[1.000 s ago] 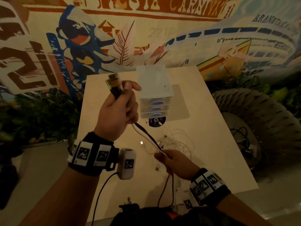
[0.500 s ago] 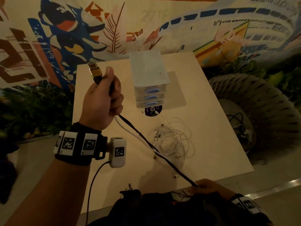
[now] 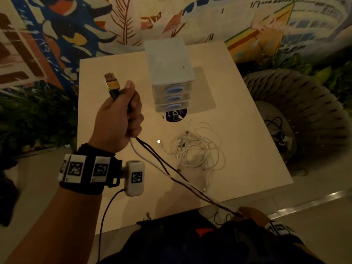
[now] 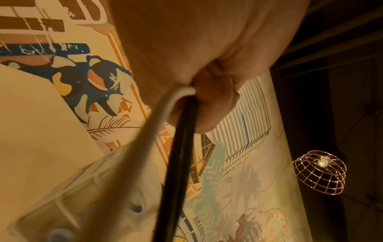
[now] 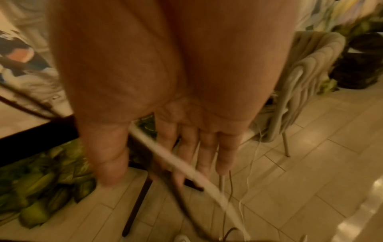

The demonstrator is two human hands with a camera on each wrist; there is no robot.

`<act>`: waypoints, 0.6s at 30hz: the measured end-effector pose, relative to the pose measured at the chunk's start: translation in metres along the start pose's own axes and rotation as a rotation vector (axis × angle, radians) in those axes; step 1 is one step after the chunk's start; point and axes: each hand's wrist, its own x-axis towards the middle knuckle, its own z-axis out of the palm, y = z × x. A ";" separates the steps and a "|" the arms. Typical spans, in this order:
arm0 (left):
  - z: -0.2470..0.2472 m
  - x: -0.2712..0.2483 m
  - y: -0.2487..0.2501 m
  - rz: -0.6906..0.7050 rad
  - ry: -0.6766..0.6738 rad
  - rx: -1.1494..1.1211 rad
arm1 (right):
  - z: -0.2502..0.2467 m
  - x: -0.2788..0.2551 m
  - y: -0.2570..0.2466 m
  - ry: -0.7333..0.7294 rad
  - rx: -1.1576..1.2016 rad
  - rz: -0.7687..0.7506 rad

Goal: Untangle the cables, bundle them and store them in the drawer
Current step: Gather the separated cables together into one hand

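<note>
We grip the plug [image 3: 112,83] end in our left hand [image 3: 118,119] at ten o'clock, the cables [image 3: 182,181] running taut toward five — through our right hand's [image 3: 251,214] straight, loose fingers — drawers [image 3: 171,88] nearer the left.

Drawer unit [image 3: 169,60] blocks table's [image 3: 247,149] far middle, white cable tangle [image 3: 198,149] before it

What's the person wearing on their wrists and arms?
Both forearms are bare, no sleeves. The left wrist wears a black band with white tiles bearing black square codes, plus a white rounded camera pod with its own code and a thin black lead. The right wrist wears a similar coded band.
</note>
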 end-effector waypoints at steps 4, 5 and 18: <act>-0.009 0.001 -0.009 -0.012 0.044 0.022 | -0.017 0.000 -0.011 -0.101 0.001 -0.175; -0.011 0.001 -0.011 -0.015 0.061 0.031 | -0.030 -0.011 -0.025 -0.087 -0.048 -0.202; -0.020 -0.014 -0.042 -0.075 0.161 -0.007 | -0.105 -0.015 -0.272 0.337 -0.122 -0.725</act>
